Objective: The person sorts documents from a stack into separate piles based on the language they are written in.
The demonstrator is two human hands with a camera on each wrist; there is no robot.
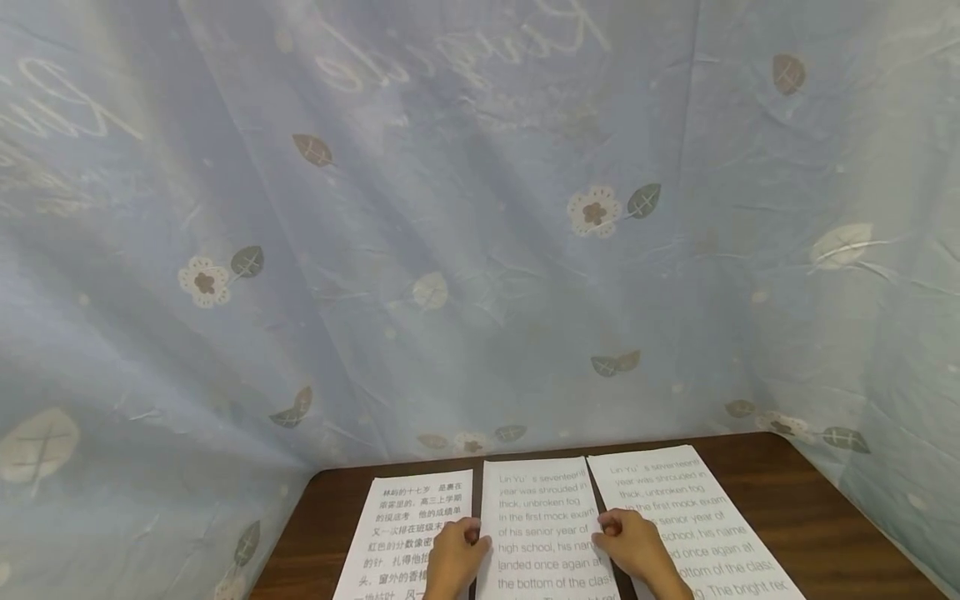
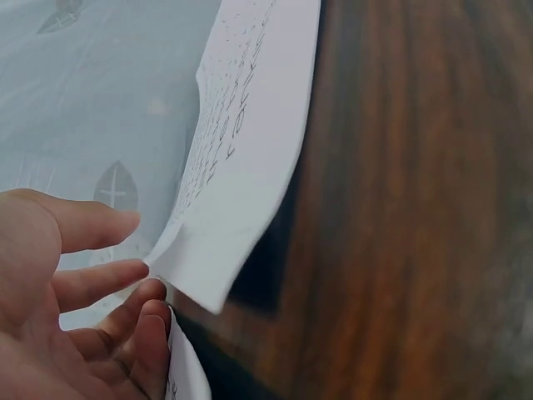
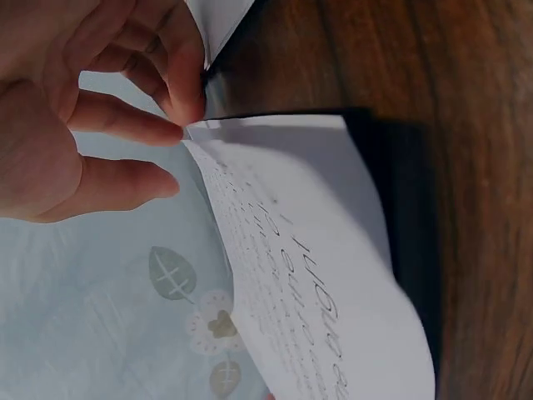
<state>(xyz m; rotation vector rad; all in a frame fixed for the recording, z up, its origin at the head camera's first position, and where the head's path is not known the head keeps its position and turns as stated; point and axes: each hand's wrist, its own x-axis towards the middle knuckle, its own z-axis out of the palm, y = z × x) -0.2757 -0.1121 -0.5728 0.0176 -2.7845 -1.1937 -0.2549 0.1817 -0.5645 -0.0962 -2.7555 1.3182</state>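
Note:
The middle white sheet (image 1: pixel 536 537), printed with large English text, lies between my two hands. My left hand (image 1: pixel 453 557) is at its left edge; my right hand (image 1: pixel 636 543) is at its right edge. In the left wrist view, the left index fingertip touches the corner of a printed sheet (image 2: pixel 241 167), the thumb standing apart from it. The right wrist view shows the right index fingertip at the corner of a bent printed sheet (image 3: pixel 308 225), the thumb apart as well. Neither wrist view shows paper pinched between thumb and finger.
A sheet with Chinese text (image 1: pixel 401 533) lies on the left, partly under the left hand. On the right lies another English-text sheet (image 1: pixel 720 533). All rest on a dark brown wooden table (image 1: pixel 810 500). A pale blue patterned cloth (image 1: pixel 487 333) hangs behind and at the sides.

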